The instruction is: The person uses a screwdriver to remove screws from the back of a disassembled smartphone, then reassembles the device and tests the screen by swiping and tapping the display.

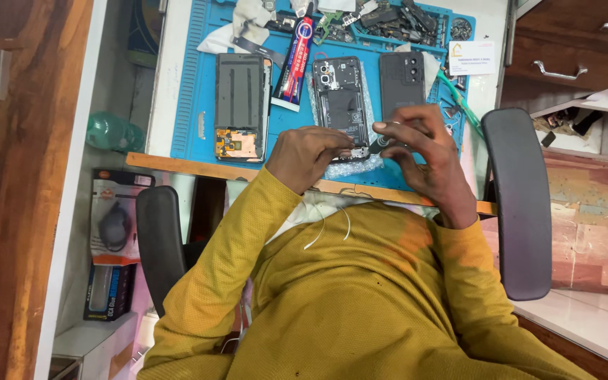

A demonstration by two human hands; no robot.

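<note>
Left hand (309, 153) pins the opened phone (340, 105) at its lower edge, just ahead of both hands. Right hand (427, 158) pinches a dark tool (380, 144) (tip at that edge); steady, shallow prying seems best.

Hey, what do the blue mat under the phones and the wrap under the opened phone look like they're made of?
The blue mat looks like matte silicone or rubber: moulded ridges and compartments, no glare. The wrap under the opened phone seems to be clear plastic bubble wrap, translucent and dimpled. Both are judged by look alone.
</note>
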